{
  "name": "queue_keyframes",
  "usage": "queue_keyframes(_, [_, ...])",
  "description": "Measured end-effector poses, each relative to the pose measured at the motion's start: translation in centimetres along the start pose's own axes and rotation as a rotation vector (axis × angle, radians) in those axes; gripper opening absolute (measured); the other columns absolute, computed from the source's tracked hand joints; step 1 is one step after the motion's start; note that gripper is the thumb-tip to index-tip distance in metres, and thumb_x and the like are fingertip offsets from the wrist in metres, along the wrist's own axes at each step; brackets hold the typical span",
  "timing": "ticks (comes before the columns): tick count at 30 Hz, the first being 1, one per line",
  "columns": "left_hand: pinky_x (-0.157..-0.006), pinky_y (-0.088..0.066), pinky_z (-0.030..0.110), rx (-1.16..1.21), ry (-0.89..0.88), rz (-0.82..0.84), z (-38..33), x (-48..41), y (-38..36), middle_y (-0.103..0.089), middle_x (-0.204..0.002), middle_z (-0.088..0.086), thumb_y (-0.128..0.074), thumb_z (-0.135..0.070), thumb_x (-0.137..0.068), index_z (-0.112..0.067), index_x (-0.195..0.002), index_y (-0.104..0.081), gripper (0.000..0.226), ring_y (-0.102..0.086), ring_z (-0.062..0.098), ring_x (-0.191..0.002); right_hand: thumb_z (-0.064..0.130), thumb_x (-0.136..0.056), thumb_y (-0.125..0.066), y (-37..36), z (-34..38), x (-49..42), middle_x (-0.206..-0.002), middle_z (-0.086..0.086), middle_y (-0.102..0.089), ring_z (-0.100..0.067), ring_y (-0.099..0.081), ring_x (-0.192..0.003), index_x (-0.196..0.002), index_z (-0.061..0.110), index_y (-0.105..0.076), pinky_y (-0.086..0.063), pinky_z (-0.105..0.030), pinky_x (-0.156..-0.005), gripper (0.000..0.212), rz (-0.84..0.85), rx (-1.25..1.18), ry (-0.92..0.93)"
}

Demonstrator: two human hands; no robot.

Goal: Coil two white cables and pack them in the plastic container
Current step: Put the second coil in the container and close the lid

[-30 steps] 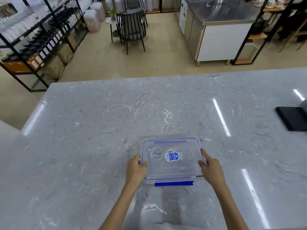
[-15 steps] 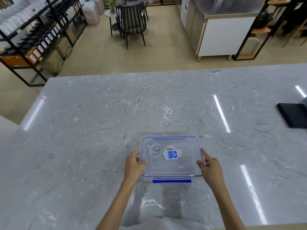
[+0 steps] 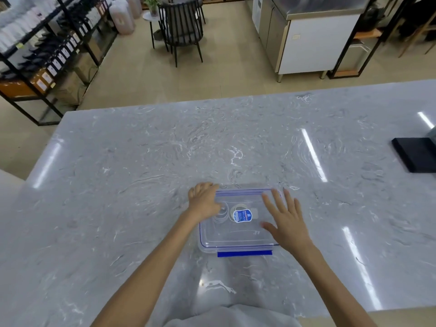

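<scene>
Plastic container point(image 3: 236, 237), lower centre on the worktop point(image 3: 141, 185), coiled white cables point(image 3: 223, 214) inside: likely light, rigid, slick, best held by its rim; left hand point(image 3: 204, 200) curls over a corner, right hand point(image 3: 286, 220) presses flat.

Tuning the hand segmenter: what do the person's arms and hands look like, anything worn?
The left hand and right hand are bare: no gloves, rings, watch or bands visible. Both forearms bare to the frame edge, no sleeves in view. Only clothing: a pale grey garment at the bottom edge.
</scene>
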State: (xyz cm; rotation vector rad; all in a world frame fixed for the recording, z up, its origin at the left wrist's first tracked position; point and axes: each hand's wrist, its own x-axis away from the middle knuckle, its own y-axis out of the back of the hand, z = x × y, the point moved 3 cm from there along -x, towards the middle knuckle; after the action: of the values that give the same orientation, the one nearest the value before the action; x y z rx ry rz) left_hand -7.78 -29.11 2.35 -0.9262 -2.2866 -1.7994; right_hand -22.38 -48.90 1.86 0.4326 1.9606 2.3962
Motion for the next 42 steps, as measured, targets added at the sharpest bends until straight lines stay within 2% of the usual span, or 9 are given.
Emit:
queue_keyframes(3, [-0.120, -0.001, 0.047, -0.056, -0.082, 0.218, -2.3, -4.0, 1.0, -0.031, -0.158, 0.006, -0.062, -0.055, -0.087, -0.024, -0.153, -0.026, 0.081, -0.016, 0.026, -0.149, 0.053, -0.097, -0.043, -0.9, 1.2, -1.3, -0.166, 0.001, 0.009, -0.028, 0.009, -0.152, -0.155, 0.035, -0.001, 0.001, -0.043, -0.123, 0.074, 0.148, 0.023, 0.091])
queue_keyframes(6, [-0.114, -0.030, 0.042, -0.017, -0.121, 0.509, -3.7, -6.3, 1.2, -0.054, -0.142, 0.011, -0.067, -0.044, -0.089, -0.013, -0.140, -0.051, 0.062, -0.047, 0.030, -0.134, 0.054, -0.095, -0.048, -1.3, 1.3, -1.9, -0.166, 0.002, 0.002, -0.025, 0.002, -0.153, -0.155, 0.038, -0.007, -0.004, -0.039, -0.124, 0.075, 0.154, 0.005, 0.048])
queue_keyframes(9, [-0.098, -0.046, 0.039, -0.016, -0.172, 0.573, -4.2, -7.1, 1.6, -0.065, -0.126, 0.016, -0.073, -0.032, -0.087, -0.008, -0.125, -0.064, 0.046, -0.059, 0.022, -0.100, 0.054, -0.094, -0.049, -1.5, 1.3, -1.9, -0.166, 0.004, 0.000, -0.023, 0.000, -0.153, -0.155, 0.039, -0.008, -0.004, -0.038, -0.123, 0.075, 0.143, 0.002, 0.031])
queue_keyframes(14, [-0.093, -0.044, 0.036, -0.007, -0.197, 0.312, -3.9, -7.0, 1.1, -0.059, -0.122, 0.010, -0.086, -0.032, -0.072, -0.014, -0.121, -0.056, 0.061, -0.055, 0.028, -0.111, 0.054, -0.095, -0.048, -1.4, 1.5, -1.6, -0.166, 0.005, 0.001, -0.022, 0.001, -0.153, -0.155, 0.039, -0.007, -0.004, -0.037, -0.124, 0.075, 0.143, -0.006, 0.030])
queue_keyframes(23, [-0.083, -0.043, 0.033, 0.037, -0.210, -0.039, -4.1, -5.9, 0.2, -0.063, -0.110, 0.007, -0.091, -0.027, -0.063, -0.015, -0.103, -0.068, 0.047, -0.059, 0.026, -0.103, 0.055, -0.094, -0.048, -1.1, 1.5, -1.7, -0.166, 0.005, -0.001, -0.023, 0.000, -0.153, -0.155, 0.040, -0.006, -0.006, -0.038, -0.124, 0.075, 0.138, -0.005, 0.027])
queue_keyframes(29, [-0.101, -0.035, 0.036, -0.188, -0.209, -0.129, -5.4, -2.2, -0.5, -0.052, -0.128, 0.008, -0.068, -0.026, -0.089, -0.016, -0.131, -0.052, 0.046, -0.044, 0.028, -0.121, 0.049, -0.096, -0.051, -1.2, 0.9, -1.1, -0.166, 0.002, -0.005, -0.023, 0.000, -0.153, -0.155, 0.034, -0.016, -0.002, -0.038, -0.123, 0.070, 0.107, -0.143, 0.097])
queue_keyframes(34, [-0.103, -0.043, 0.044, -0.040, -0.497, -0.593, -3.4, 7.8, -5.5, -0.059, -0.129, 0.007, -0.062, -0.031, -0.091, -0.014, -0.128, -0.055, 0.042, -0.054, 0.030, -0.122, 0.042, -0.094, -0.058, -2.7, -0.2, 4.4, -0.147, -0.005, -0.050, -0.024, -0.040, -0.142, -0.139, 0.013, -0.054, -0.029, -0.046, -0.118, 0.054, -0.334, -0.297, 0.326])
queue_keyframes(39, [-0.118, -0.026, 0.051, -0.399, -0.491, -0.307, 1.3, 12.2, -12.4, -0.027, -0.161, 0.011, -0.070, -0.067, -0.071, -0.018, -0.154, -0.028, 0.105, -0.025, 0.031, -0.148, 0.059, -0.061, -0.083, -7.7, 0.3, 7.3, -0.150, -0.006, -0.047, -0.028, -0.040, -0.142, -0.147, 0.019, -0.037, -0.027, -0.050, -0.114, 0.105, -0.128, 0.034, 0.341])
queue_keyframes(42, [-0.110, -0.042, 0.045, -0.410, -0.458, -0.383, 0.9, 11.5, -11.7, -0.037, -0.156, 0.008, -0.081, -0.037, -0.076, -0.021, -0.150, -0.036, 0.088, -0.037, 0.028, -0.142, 0.041, -0.063, -0.090, -8.1, 1.0, 6.3, -0.140, -0.009, -0.058, -0.031, -0.053, -0.132, -0.140, 0.017, -0.041, -0.032, -0.052, -0.110, 0.094, -0.242, 0.058, 0.290])
